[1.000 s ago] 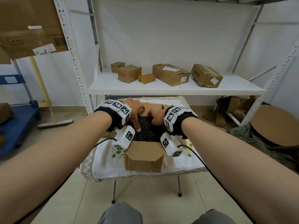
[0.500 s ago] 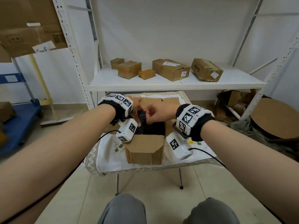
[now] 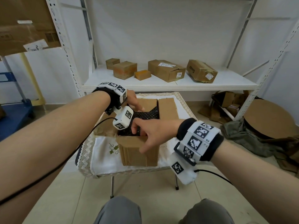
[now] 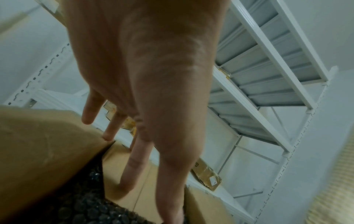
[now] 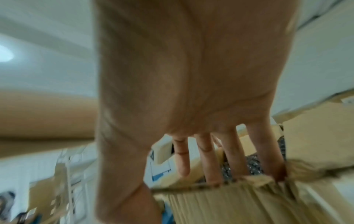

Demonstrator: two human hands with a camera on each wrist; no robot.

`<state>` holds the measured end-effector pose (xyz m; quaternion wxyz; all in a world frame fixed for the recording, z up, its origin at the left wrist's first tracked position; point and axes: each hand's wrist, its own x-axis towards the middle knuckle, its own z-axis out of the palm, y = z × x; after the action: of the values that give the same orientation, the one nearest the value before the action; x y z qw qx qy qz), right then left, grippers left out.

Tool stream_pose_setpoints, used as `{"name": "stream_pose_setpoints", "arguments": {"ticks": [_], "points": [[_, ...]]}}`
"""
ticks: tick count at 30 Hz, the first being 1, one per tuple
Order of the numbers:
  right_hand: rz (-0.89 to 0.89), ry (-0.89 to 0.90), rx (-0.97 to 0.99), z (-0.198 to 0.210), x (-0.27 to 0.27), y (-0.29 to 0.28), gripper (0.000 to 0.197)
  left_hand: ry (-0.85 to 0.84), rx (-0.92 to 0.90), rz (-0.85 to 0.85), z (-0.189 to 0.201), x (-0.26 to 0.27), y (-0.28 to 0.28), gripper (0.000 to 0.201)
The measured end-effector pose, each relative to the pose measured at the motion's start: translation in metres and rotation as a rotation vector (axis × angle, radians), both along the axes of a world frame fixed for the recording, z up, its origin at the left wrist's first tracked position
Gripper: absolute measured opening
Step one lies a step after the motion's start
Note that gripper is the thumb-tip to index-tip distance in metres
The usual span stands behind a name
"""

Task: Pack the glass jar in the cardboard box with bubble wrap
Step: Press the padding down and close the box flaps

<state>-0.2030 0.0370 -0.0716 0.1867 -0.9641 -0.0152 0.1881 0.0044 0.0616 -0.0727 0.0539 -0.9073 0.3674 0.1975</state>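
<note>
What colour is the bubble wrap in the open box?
Black: the bubble wrap in the cardboard box shows best in the head view.

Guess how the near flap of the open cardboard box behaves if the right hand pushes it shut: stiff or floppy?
Probably soft: the near flap looks creased, with a ragged edge in the right wrist view. The right hand already grips it, thumb outside, fingers over the edge. The bubble wrap filling the box may spring it back.

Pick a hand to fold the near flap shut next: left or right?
Right, probably. The right hand already grips the near flap of the cardboard box, thumb outside, fingers over its edge. The left hand is at the far flap, beyond the black bubble wrap.
</note>
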Motion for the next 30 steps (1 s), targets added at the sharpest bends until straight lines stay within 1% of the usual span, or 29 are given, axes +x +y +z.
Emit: {"name": "stream_pose_setpoints", "arguments": {"ticks": [1, 2, 3, 5, 6, 8, 9, 10, 11, 12, 13, 15, 16, 17, 18, 20, 21, 22, 23, 26, 28, 29, 30], "points": [[-0.028, -0.032, 0.039, 0.004, 0.003, -0.005, 0.044, 0.018, 0.008, 0.003, 0.001, 0.001, -0.001, 0.081], [-0.056, -0.065, 0.07, 0.009, 0.006, -0.011, 0.036, 0.055, 0.008, 0.008, 0.003, -0.002, 0.0, 0.083], [-0.076, -0.087, 0.085, 0.013, 0.009, -0.018, 0.032, 0.107, 0.01, 0.007, 0.006, -0.005, 0.002, 0.093], [-0.101, -0.039, 0.035, 0.016, 0.016, -0.027, 0.034, 0.213, -0.019, 0.014, 0.005, -0.002, 0.003, 0.121], [-0.098, 0.002, -0.01, 0.016, 0.02, -0.03, 0.035, 0.264, -0.024, 0.017, 0.005, -0.002, 0.003, 0.126], [-0.085, 0.037, -0.036, 0.012, 0.028, -0.034, 0.037, 0.294, -0.012, 0.024, 0.01, -0.006, 0.006, 0.116], [-0.088, 0.044, -0.023, 0.009, 0.031, -0.036, 0.041, 0.299, 0.002, 0.02, 0.013, -0.006, 0.007, 0.107], [-0.101, 0.053, -0.002, 0.007, 0.032, -0.038, 0.05, 0.298, 0.02, 0.008, 0.017, -0.006, 0.009, 0.095], [-0.117, 0.058, 0.022, 0.004, 0.033, -0.041, 0.058, 0.295, 0.042, -0.008, 0.019, -0.002, 0.01, 0.088], [-0.127, 0.062, 0.038, 0.002, 0.033, -0.044, 0.06, 0.291, 0.065, -0.012, 0.021, -0.001, 0.014, 0.091], [-0.137, 0.064, 0.054, -0.001, 0.033, -0.048, 0.057, 0.302, 0.08, -0.029, 0.023, 0.0, 0.016, 0.102], [-0.168, 0.072, 0.074, -0.006, 0.034, -0.053, 0.043, 0.314, 0.088, -0.076, 0.022, 0.005, 0.018, 0.135], [-0.18, 0.071, 0.062, -0.008, 0.035, -0.054, 0.039, 0.316, 0.089, -0.08, 0.021, 0.007, 0.019, 0.145], [-0.192, 0.077, 0.041, -0.01, 0.037, -0.055, 0.038, 0.3, 0.101, -0.089, 0.019, 0.009, 0.018, 0.148], [-0.202, 0.093, 0.023, -0.011, 0.039, -0.055, 0.04, 0.277, 0.13, -0.108, 0.018, 0.009, 0.018, 0.145], [-0.217, 0.14, 0.003, -0.013, 0.043, -0.055, 0.047, 0.214, 0.194, -0.165, 0.02, 0.001, 0.02, 0.125], [-0.23, 0.165, 0.013, -0.015, 0.045, -0.057, 0.049, 0.169, 0.194, -0.182, 0.019, -0.003, 0.02, 0.114], [-0.244, 0.183, 0.03, -0.017, 0.047, -0.059, 0.05, 0.128, 0.185, -0.186, 0.016, -0.006, 0.02, 0.106], [-0.253, 0.191, 0.043, -0.018, 0.048, -0.061, 0.049, 0.094, 0.171, -0.184, 0.01, -0.008, 0.019, 0.104], [-0.247, 0.144, 0.029, -0.022, 0.046, -0.063, 0.049, -0.003, 0.139, -0.207, -0.005, -0.018, 0.023, 0.115], [-0.267, 0.082, 0.065, -0.025, 0.042, -0.065, 0.05, -0.098, 0.144, -0.239, -0.013, -0.022, 0.027, 0.123], [-0.292, 0.026, 0.103, -0.028, 0.04, -0.067, 0.048, -0.127, 0.137, -0.244, -0.016, -0.022, 0.029, 0.125], [-0.33, -0.071, 0.116, -0.031, 0.038, -0.069, 0.046, -0.143, 0.128, -0.247, -0.017, -0.023, 0.03, 0.127]]}}
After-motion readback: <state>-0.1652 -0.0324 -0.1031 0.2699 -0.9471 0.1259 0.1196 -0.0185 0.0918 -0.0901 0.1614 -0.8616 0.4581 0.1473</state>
